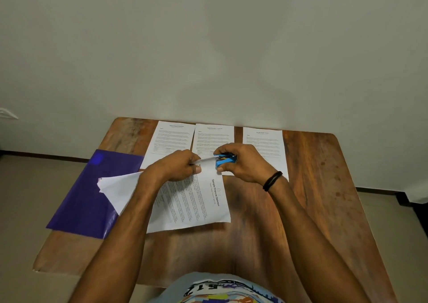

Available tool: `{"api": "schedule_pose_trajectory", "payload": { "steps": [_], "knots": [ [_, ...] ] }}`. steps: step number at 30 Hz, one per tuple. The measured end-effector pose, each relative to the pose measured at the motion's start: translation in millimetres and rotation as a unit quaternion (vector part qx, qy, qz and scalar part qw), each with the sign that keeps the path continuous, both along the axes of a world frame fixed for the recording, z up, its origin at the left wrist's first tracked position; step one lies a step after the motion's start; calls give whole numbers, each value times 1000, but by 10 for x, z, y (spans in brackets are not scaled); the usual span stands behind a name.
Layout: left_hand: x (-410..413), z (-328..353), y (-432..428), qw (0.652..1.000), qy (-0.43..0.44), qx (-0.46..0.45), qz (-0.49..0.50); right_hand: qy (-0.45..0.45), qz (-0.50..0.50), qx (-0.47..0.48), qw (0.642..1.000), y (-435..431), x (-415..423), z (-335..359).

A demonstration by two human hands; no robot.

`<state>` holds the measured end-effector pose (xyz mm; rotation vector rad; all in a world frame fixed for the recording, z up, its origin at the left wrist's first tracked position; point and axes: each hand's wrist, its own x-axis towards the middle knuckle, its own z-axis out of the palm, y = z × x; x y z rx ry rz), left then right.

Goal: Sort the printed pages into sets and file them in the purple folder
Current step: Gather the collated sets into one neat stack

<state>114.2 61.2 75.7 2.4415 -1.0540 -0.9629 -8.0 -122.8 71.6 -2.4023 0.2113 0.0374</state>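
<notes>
Head: left hand [176, 166] pinches pages [192, 202]; right hand [246, 163] grips stapler [223, 159] at corner.

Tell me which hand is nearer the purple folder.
Left. The left hand holds the paper set just right of the folder; the right hand squeezes the blue stapler farther right.

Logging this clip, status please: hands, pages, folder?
Left hand pinches corner of page set. Right hand grips blue stapler on it. Purple folder flat, partly under the set. Nothing in the way.
</notes>
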Motion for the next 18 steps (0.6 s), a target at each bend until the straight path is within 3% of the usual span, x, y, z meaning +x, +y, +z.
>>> {"api": "schedule_pose_trajectory", "payload": {
  "steps": [18],
  "knots": [
    [-66,13,-51,999,-23,15,-33,-17,27,-78,996,51,-24,14]
  ]
}}
